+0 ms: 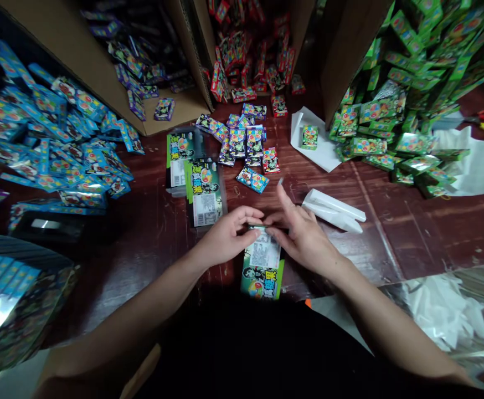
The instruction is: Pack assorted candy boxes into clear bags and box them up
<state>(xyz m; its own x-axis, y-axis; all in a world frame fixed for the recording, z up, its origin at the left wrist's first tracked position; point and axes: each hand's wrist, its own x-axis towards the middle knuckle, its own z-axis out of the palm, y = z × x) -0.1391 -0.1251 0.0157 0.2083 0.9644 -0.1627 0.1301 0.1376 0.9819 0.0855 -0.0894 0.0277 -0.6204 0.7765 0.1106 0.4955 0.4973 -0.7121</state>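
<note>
Close to the body, a printed packet (262,280) lies on the dark table (370,249); both left hand (229,235) and right hand (306,241) pinch its far edge between thumb and fingers, where even, light pressure should avoid creases; beyond sit small boxes (237,141)

This looked like a packing workshop: heaped blue boxes (85,198) at ten o'clock, red boxes (244,95) at twelve, green boxes (369,146) at two crowded a scuffed table (425,227).
</note>
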